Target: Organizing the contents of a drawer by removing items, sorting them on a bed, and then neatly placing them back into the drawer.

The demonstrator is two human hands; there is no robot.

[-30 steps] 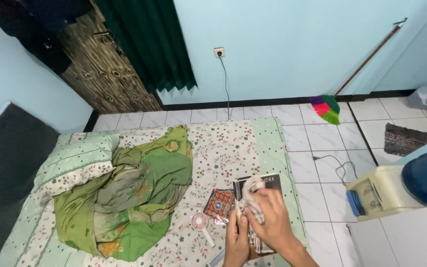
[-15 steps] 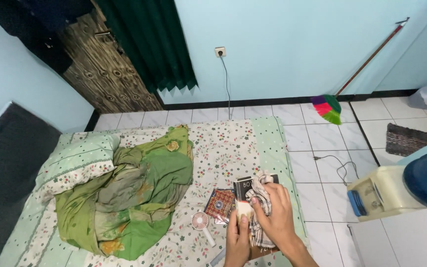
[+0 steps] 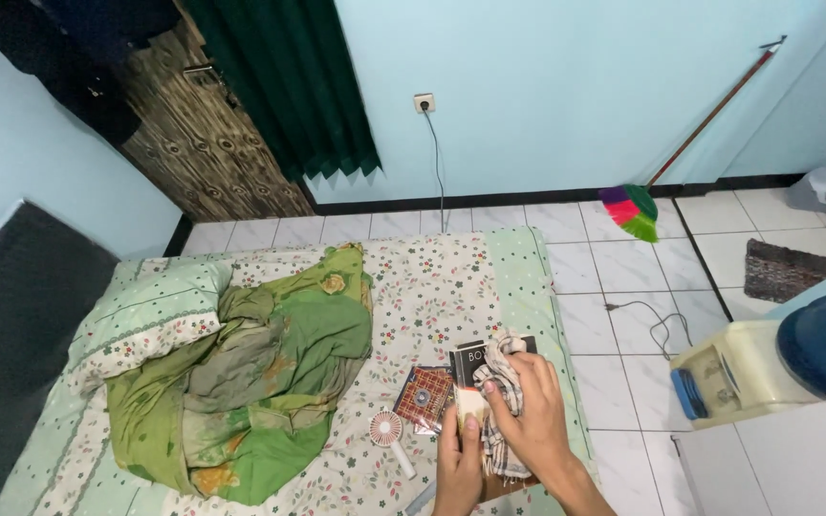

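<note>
Book-wiping step, judged mid-stroke.
- Found book [image 3: 473, 356] upright over near right corner of mattress [image 3: 432, 277], dark cover facing up.
- Saw checked cloth [image 3: 501, 371] bunched against cover, tail hanging lower down.
- Recorded right hand [image 3: 532, 413] closed on cloth, pressing it to book.
- Recorded left hand [image 3: 461, 466] clamped on book's lower edge, thumb on front.
- Judged: another pass would call for a firm left grip and a cloth kept flat on cover.

Surface and room, largest first:
- Noted pale blue walls, white tiled floor [image 3: 614, 287], dark green curtain [image 3: 289, 86] beside wood-grain door.
- Logged mattress on floor, floral sheet; crumpled green blanket [image 3: 260, 382] at middle left, touching pillow [image 3: 150, 320].
- Logged water dispenser [image 3: 733, 373] at right, blue bottle on top; broom [image 3: 633, 210] leaning on wall; woven mat [image 3: 786, 268] near it.
- Logged patterned packet [image 3: 424, 394] just beside book, small white fan [image 3: 389, 435] near it, wall socket [image 3: 423, 101] with cord.
</note>
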